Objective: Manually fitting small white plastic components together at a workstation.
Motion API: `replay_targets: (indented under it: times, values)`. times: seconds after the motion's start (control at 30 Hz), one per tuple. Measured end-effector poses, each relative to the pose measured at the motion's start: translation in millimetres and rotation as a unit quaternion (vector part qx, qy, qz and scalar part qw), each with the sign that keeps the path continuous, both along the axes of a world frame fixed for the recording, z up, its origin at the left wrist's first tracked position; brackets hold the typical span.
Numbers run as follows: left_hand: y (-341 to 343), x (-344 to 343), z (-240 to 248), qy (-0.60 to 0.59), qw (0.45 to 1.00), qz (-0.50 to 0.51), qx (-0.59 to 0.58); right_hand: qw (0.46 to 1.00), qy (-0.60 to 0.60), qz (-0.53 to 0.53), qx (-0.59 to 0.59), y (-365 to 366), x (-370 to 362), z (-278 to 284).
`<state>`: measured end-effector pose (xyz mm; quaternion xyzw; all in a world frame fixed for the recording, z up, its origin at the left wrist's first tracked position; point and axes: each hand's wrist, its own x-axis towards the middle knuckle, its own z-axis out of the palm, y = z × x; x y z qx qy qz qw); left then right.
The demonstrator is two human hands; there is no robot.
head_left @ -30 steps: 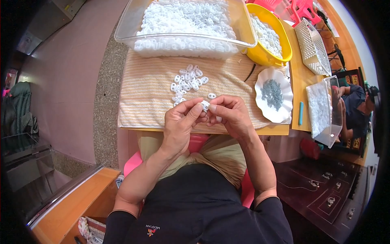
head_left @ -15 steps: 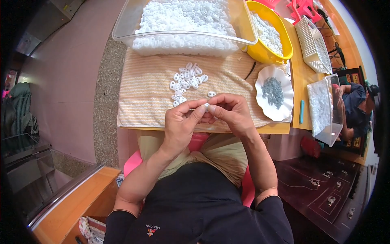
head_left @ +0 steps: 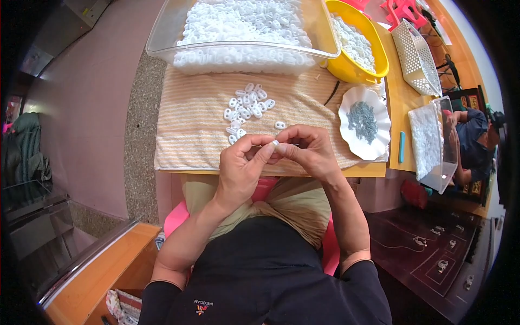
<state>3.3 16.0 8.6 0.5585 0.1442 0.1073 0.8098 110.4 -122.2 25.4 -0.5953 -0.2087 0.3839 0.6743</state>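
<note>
My left hand (head_left: 241, 165) and my right hand (head_left: 310, 154) meet above the near edge of a striped towel. Thumbs and forefingers of both pinch one small white plastic piece (head_left: 275, 143), mostly covered by the fingertips. Beyond my left hand lies a loose pile of white oval pieces (head_left: 250, 104), each with two holes. A single such piece (head_left: 280, 125) rests apart from them, just past my fingers. To the right of my right hand, a white scalloped dish (head_left: 345, 116) holds a heap of tiny grey-blue parts (head_left: 362, 122), too small to name.
A large clear bin (head_left: 162, 40) full of white pieces stands at the back, beside a yellow tub (head_left: 383, 65) of similar ones. Farther right are a perforated white basket (head_left: 414, 57), a blue stick-like tool (head_left: 401, 147) and another clear box (head_left: 448, 168), near a person (head_left: 474, 141).
Both hands keep their pinch on the white piece, with only slight finger movement. The view has shifted a little; the pile and containers stay as they were.
</note>
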Motion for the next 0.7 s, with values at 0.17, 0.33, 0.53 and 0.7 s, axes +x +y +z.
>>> replay_targets:
  times: [0.17, 0.33, 0.53, 0.7]
  values:
    - [-0.4, -0.3, 1.5, 0.004, 0.999, 0.001, 0.043, 1.000, 0.003, 0.006, 0.005, -2.6, 0.2, -2.6]
    - [-1.2, 1.9, 5.8, 0.015, 1.000, 0.003, 0.027, 0.998, -0.067, 0.002, -0.011, -3.9, -1.9, -0.5]
    - [-3.0, -0.5, 7.1, -0.005, 1.000, 0.017, 0.000, 0.979, -0.199, -0.024, -0.016, -6.4, -11.7, 1.0]
    - [-9.1, -0.8, 0.9, 0.009, 1.000, 0.005, -0.011, 0.874, -0.450, -0.168, -0.078, -58.7, -9.3, 35.5]
